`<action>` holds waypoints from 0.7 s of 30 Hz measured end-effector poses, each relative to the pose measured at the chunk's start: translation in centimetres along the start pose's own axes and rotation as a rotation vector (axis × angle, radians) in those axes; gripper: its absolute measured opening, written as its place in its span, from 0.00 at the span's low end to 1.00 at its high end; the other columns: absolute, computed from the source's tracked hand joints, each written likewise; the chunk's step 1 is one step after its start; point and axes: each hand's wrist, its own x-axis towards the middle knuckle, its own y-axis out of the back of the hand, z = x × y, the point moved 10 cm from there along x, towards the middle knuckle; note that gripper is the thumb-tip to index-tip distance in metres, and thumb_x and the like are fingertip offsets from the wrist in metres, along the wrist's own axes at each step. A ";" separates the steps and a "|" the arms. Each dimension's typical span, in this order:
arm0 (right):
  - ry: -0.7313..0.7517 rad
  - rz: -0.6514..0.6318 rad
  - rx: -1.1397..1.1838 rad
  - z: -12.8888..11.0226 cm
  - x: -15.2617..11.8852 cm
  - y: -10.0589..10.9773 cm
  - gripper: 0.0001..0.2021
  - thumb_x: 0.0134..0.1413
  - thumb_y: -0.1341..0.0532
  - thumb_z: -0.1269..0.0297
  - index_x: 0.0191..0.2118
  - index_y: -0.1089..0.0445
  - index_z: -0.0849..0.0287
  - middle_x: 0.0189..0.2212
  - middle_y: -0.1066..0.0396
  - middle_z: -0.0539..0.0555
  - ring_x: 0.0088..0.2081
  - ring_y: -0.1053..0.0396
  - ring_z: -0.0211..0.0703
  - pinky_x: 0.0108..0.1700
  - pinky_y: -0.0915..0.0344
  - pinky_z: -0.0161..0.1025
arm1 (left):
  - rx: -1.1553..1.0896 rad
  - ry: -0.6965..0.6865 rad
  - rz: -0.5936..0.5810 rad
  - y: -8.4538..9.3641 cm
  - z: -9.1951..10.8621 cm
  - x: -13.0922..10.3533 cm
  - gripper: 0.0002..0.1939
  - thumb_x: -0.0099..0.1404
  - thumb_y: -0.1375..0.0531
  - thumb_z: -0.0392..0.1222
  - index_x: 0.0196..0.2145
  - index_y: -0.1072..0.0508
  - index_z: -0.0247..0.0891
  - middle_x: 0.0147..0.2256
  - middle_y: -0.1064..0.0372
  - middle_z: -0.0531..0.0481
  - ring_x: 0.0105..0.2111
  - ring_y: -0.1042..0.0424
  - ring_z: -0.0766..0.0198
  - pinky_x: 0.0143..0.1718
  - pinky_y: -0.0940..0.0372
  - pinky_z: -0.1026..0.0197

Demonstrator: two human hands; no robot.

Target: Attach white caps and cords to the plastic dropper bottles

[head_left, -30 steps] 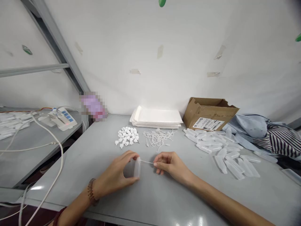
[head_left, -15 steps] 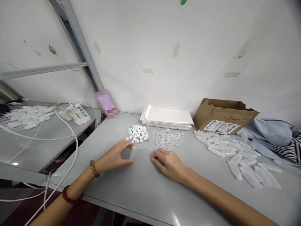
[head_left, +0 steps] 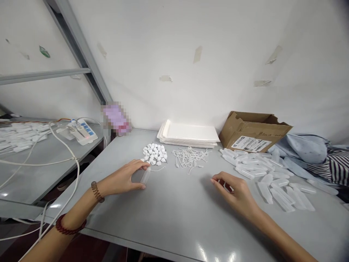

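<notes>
Translucent plastic tube (head_left: 145, 176) sits between the thumb and fingertips of the left hand (head_left: 121, 179), near the pile of white caps (head_left: 155, 154) — 1 thin white cord (head_left: 158, 169) trails from its upper end. The right hand (head_left: 238, 191) is between the tangled cords (head_left: 188, 157) and the loose tubes (head_left: 279, 191), fingers curled, tips close together — whether they hold anything, I cannot tell. Grey table (head_left: 169, 214) lies beneath both.
</notes>
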 end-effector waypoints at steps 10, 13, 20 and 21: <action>-0.064 0.168 -0.064 2.5 1.5 4.5 0.13 0.57 0.45 0.54 0.30 0.30 0.56 0.23 0.30 0.51 0.22 0.37 0.39 0.25 0.40 0.37 | 0.113 -0.009 0.104 2.8 3.3 1.4 0.26 0.60 0.42 0.57 0.51 0.35 0.40 0.48 0.33 0.46 0.47 0.33 0.54 0.48 0.38 0.56; -0.057 0.213 -0.155 3.7 1.6 6.3 0.12 0.57 0.45 0.55 0.30 0.30 0.56 0.25 0.28 0.52 0.23 0.35 0.39 0.25 0.39 0.37 | 0.116 -0.094 0.169 2.7 7.2 4.2 0.17 0.66 0.47 0.51 0.46 0.32 0.39 0.44 0.31 0.46 0.44 0.32 0.56 0.46 0.37 0.56; -0.074 0.278 -0.420 6.7 1.5 8.7 0.10 0.57 0.47 0.61 0.31 0.31 0.56 0.29 0.26 0.52 0.22 0.33 0.39 0.28 0.37 0.38 | 0.214 -0.349 0.092 -4.1 14.2 10.4 0.09 0.66 0.47 0.37 0.39 0.27 0.36 0.38 0.31 0.46 0.42 0.34 0.58 0.41 0.36 0.58; -0.078 0.279 -0.450 6.9 1.5 8.7 0.09 0.57 0.47 0.63 0.31 0.31 0.57 0.29 0.26 0.52 0.22 0.33 0.39 0.29 0.37 0.38 | 0.232 -0.359 0.096 -4.7 14.6 10.9 0.09 0.66 0.46 0.36 0.39 0.27 0.36 0.37 0.32 0.45 0.42 0.35 0.57 0.40 0.37 0.57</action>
